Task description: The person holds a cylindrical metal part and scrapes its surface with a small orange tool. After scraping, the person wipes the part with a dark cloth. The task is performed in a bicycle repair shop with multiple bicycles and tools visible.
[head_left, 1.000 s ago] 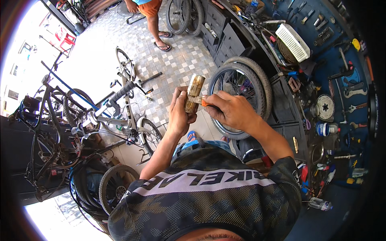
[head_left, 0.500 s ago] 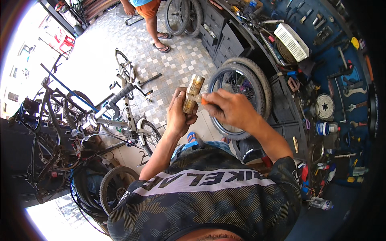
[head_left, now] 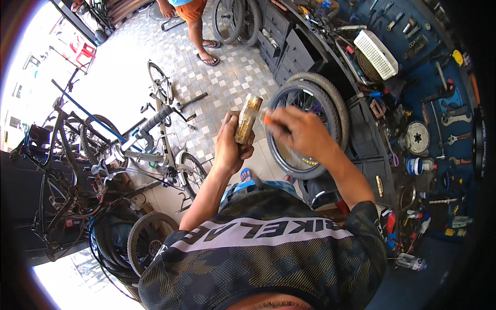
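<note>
My left hand [head_left: 228,146] is wrapped around a short metal cylinder [head_left: 249,117], silvery with brown-yellow grime, which stands tilted in the grip with its upper end free. Just to its right, my right hand [head_left: 301,133] pinches a small tool with an orange part [head_left: 268,119]. Fingers cover most of that tool, so its full shape is hidden; a gap separates it from the cylinder.
Two bicycle wheels [head_left: 341,111] lean on dark drawers [head_left: 299,54] at right. A tool board [head_left: 403,31] and white basket [head_left: 374,54] lie beyond. A bicycle [head_left: 164,129] and frames [head_left: 57,150] occupy the left. Someone in orange shorts [head_left: 190,11] stands ahead.
My right hand has drawn a little right and away from the cylinder, taking the orange tool off its surface. The cylinder has turned slightly in my left hand.
</note>
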`<state>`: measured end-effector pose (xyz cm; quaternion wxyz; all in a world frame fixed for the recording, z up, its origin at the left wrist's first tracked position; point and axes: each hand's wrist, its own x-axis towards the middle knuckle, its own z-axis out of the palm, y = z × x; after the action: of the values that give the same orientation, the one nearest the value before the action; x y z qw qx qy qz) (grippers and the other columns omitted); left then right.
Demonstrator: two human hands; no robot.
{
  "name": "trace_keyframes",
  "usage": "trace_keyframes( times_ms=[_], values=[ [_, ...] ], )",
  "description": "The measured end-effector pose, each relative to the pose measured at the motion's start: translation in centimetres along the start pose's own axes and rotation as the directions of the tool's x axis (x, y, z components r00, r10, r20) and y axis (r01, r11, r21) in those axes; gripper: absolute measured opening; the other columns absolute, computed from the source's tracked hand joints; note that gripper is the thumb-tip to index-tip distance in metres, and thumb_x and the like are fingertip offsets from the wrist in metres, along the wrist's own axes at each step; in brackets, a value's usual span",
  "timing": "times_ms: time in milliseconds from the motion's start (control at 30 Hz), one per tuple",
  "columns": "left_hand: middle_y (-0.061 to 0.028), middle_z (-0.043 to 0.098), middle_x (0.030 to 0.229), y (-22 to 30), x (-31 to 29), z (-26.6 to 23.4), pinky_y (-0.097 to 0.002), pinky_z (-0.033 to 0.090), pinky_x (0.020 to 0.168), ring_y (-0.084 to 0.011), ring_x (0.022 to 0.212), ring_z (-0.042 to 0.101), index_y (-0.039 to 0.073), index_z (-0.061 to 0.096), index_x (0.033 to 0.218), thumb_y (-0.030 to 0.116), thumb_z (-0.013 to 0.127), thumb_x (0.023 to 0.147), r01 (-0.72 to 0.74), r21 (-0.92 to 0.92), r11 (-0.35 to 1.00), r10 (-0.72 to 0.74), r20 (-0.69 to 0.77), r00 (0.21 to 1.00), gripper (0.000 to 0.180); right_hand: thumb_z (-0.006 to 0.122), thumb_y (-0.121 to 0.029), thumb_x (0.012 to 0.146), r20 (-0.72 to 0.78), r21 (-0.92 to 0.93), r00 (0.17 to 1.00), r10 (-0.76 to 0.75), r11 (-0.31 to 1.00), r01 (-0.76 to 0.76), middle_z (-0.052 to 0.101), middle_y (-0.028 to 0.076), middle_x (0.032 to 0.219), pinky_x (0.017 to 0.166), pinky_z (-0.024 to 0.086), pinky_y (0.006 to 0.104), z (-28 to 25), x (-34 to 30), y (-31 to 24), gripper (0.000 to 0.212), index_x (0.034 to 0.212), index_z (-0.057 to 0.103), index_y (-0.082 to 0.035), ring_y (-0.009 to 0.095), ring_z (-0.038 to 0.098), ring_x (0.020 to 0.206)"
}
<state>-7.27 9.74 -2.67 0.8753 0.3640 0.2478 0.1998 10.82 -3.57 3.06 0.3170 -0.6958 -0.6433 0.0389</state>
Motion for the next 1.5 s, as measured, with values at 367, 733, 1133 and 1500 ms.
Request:
trace_keyframes(
  times_ms=[367,733,1133,1500],
  values=[
    [-0.0043,0.054,0.087,0.1,-0.2,0.3,-0.0223,0.031,0.044,-0.0101,0.061,0.044,0.017,0.05,0.135,0.031,0.034,0.116,-0.054,0.11,0.992,0.06,-0.055,0.997,0.029,0.075,-0.025,0.102,0.064,-0.071,0.997,0.035,0.997,-0.03,0.073,0.01,0.101,0.07,0.063,0.0437,-0.3,0.1,0.1,0.026,0.125,0.071,-0.015,0.035,0.076,0.083],
    [-0.0047,0.054,0.078,0.5,-0.3,1.1,-0.0254,0.03,0.047,-0.0094,0.051,0.037,0.01,0.05,0.144,0.03,0.035,0.113,-0.168,0.309,0.936,0.207,-0.098,0.974,0.039,0.075,-0.026,0.102,0.121,-0.055,0.993,0.013,0.998,-0.007,0.075,0.011,0.104,0.071,0.063,0.0438,-0.4,0.1,-0.4,0.03,0.128,0.069,-0.013,0.036,0.076,0.085],
    [-0.0025,0.055,0.083,-0.5,-0.7,0.4,-0.0245,0.036,0.052,-0.0074,0.059,0.043,0.011,0.049,0.147,0.031,0.039,0.117,-0.276,0.404,0.872,0.311,-0.022,0.95,0.038,0.074,-0.028,0.103,0.048,-0.067,0.999,-0.019,0.998,0.022,0.073,0.011,0.099,0.068,0.062,0.0446,-0.6,0.3,0.0,0.025,0.124,0.071,-0.015,0.036,0.075,0.082],
    [-0.0043,0.056,0.103,-0.7,-1.0,0.5,-0.0232,0.042,0.062,-0.0081,0.075,0.047,0.01,0.047,0.152,0.032,0.041,0.118,-0.325,0.494,0.806,0.357,0.031,0.934,0.041,0.076,-0.027,0.102,-0.047,0.023,0.998,0.038,0.999,-0.037,0.073,0.014,0.1,0.07,0.061,0.0443,-1.0,0.7,0.8,0.03,0.128,0.07,-0.013,0.037,0.075,0.084]
  ],
)
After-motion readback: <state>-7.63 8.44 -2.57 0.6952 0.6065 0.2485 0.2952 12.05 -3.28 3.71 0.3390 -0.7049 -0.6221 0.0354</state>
